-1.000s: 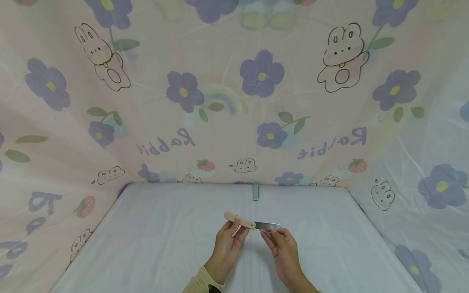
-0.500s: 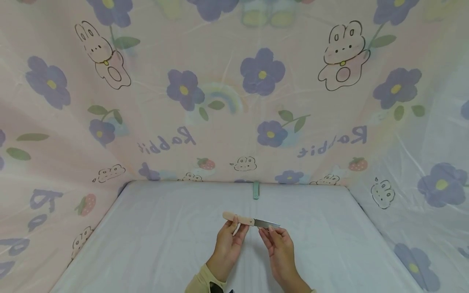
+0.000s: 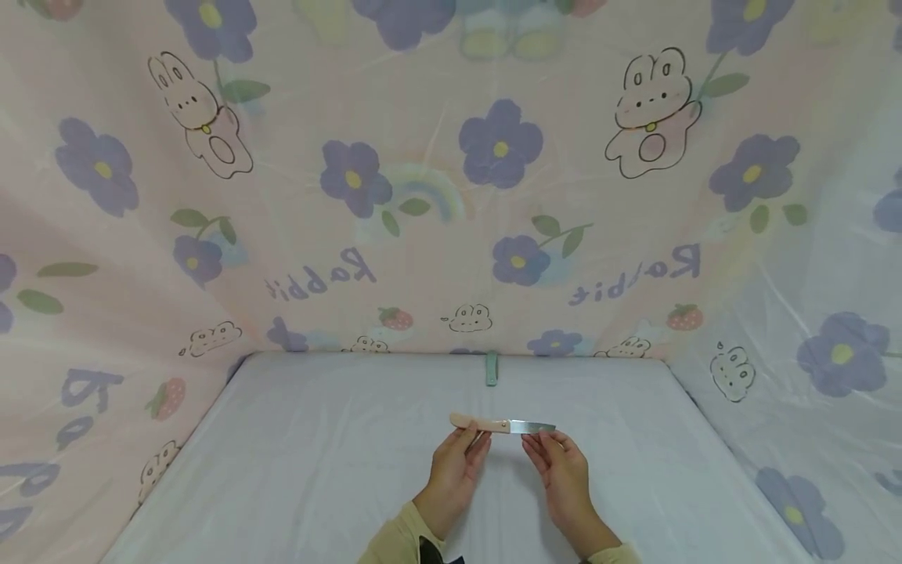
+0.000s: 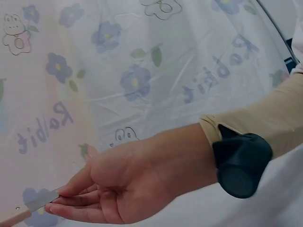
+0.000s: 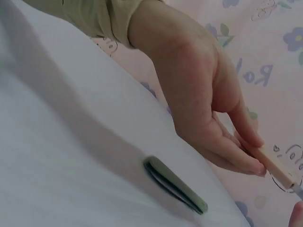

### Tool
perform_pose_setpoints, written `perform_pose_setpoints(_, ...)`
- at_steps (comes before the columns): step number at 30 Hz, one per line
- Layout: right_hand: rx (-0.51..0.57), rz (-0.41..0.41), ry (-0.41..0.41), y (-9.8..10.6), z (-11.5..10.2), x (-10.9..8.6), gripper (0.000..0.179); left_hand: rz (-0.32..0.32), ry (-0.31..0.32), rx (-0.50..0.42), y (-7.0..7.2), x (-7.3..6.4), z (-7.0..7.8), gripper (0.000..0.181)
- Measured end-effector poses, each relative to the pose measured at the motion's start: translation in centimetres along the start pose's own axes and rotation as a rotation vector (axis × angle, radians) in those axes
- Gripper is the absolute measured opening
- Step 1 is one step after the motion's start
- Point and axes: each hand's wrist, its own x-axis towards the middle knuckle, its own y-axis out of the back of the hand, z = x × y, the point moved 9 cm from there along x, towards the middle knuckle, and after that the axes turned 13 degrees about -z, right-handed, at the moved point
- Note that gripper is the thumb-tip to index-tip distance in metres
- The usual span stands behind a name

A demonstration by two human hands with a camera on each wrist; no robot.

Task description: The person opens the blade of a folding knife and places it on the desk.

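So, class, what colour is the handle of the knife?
The knife handle is a pale peach; it shows best in the head view.

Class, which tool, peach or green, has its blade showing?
The peach tool, held by the left hand and right hand; the green tool, on the table, shows no blade.

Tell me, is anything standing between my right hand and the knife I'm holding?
Nothing visible does: your right hand pinches the knife by its blade, near the tip, and your left hand grips the handle. The green object lies farther back on the table, out of the way.
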Motion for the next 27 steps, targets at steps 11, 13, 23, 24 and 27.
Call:
perform_pose_setpoints(11, -0.119, 0.025, -0.037, 3.4, -1.1, 2.8, 0.029, -0.038, 0.042, 0.057, -1.5, 2.9, -2.0, 0.04)
perform_pose_setpoints(13, -0.137, 0.037, -0.054, 3.9, -1.0, 3.5, 0.031, -0.041, 0.037, 0.075, -1.4, 3.7, -2.4, 0.04)
perform_pose_setpoints(23, -0.193, 0.014, -0.135, 5.7, -0.1, 6.7, 0.03, 0.061, 0.02, 0.112, -0.9, 6.5, -3.7, 0.038)
perform_pose_setpoints(24, -0.209, 0.01, -0.13, 5.7, -0.2, 7.0, 0.029, 0.074, 0.017, 0.114, -0.7, 6.7, -3.9, 0.038)
perform_pose_setpoints(27, -0.236, 0.019, -0.134, 6.0, -0.1, 7.8, 0.029, 0.091, 0.005, 0.119, -0.8, 7.2, -4.1, 0.037)
